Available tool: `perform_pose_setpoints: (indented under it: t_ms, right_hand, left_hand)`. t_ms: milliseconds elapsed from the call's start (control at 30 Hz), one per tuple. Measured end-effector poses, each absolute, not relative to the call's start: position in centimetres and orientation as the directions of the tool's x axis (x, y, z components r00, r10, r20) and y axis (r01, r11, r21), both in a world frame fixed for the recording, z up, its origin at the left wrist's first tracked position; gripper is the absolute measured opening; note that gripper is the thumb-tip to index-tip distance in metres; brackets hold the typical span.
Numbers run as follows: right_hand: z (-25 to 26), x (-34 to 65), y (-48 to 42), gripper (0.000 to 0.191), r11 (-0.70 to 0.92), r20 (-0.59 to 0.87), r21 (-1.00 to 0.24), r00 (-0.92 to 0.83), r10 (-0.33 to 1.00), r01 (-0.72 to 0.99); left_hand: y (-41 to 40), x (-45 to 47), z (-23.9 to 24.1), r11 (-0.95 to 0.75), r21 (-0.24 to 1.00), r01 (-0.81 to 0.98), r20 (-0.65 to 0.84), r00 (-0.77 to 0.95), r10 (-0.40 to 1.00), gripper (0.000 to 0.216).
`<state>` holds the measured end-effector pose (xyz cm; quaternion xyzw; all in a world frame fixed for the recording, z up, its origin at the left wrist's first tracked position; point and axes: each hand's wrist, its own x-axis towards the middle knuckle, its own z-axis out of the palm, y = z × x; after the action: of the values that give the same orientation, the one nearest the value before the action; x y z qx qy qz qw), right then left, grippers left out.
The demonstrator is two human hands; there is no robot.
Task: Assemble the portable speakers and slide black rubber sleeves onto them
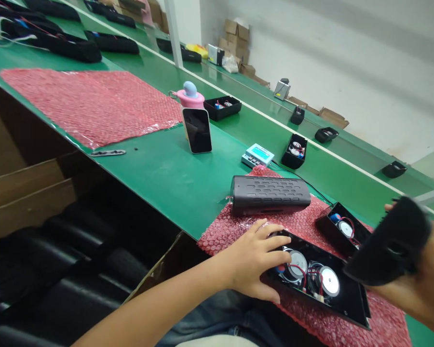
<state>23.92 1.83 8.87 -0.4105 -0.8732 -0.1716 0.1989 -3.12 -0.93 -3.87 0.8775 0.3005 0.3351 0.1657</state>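
Observation:
An open black speaker housing [347, 294] lies in front of me, with two round speaker drivers [329, 281] and red and black wires inside. My left hand [255, 260] grips its left end, fingers over the far side and thumb at the near edge. At the right, my right hand [423, 284] holds up a black speaker shell [390, 246], blurred by motion, over the housing's right end. Some of the right hand's fingers are hidden behind the shell. Just beyond my left hand sits a closed black speaker [271, 194] with a patterned face.
Pink bubble wrap [217, 233] lies beneath the speakers. Behind are another open housing [343, 229], a small tester with a lit screen [258, 154], a phone [197, 130] and a pink bottle [190, 99]. More housings [295, 150] stand on the green belt [329, 166].

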Motion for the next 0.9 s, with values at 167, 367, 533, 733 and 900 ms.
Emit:
perform_pose_setpoints:
  t_ms: [167, 367, 533, 733, 900]
  right_hand:
    - [8.1, 22.7, 1.7, 0.091, 0.684, 0.241, 0.207, -0.714, 0.657, 0.699]
    - [4.9, 21.1, 0.9, 0.088, 0.77, 0.067, 0.247, -0.804, 0.592, 0.588]
    - [3.2, 20.9, 1.4, 0.087, 0.809, 0.044, 0.253, -0.842, 0.538, 0.531]
    - [2.2, 21.9, 2.5, 0.091, 0.827, -0.008, 0.242, -0.851, 0.525, 0.508]
    - [2.0, 22.6, 2.4, 0.091, 0.833, -0.016, 0.26, -0.861, 0.509, 0.488]
  left_hand:
    - [-0.7, -2.7, -5.4, -0.733, 0.577, 0.36, 0.526, 0.523, 0.671, 0.051]
    - [-1.5, -1.6, -7.3, -0.594, 0.744, 0.306, 0.512, 0.309, 0.801, 0.064]
    - [-2.2, -1.1, -8.5, -0.556, 0.799, 0.228, 0.523, 0.193, 0.831, 0.074]
    - [-2.1, -1.5, -8.4, -0.517, 0.853, 0.07, 0.499, 0.176, 0.848, 0.112]
    - [-2.0, -1.5, -8.3, -0.465, 0.885, 0.02, 0.448, 0.233, 0.863, 0.104]
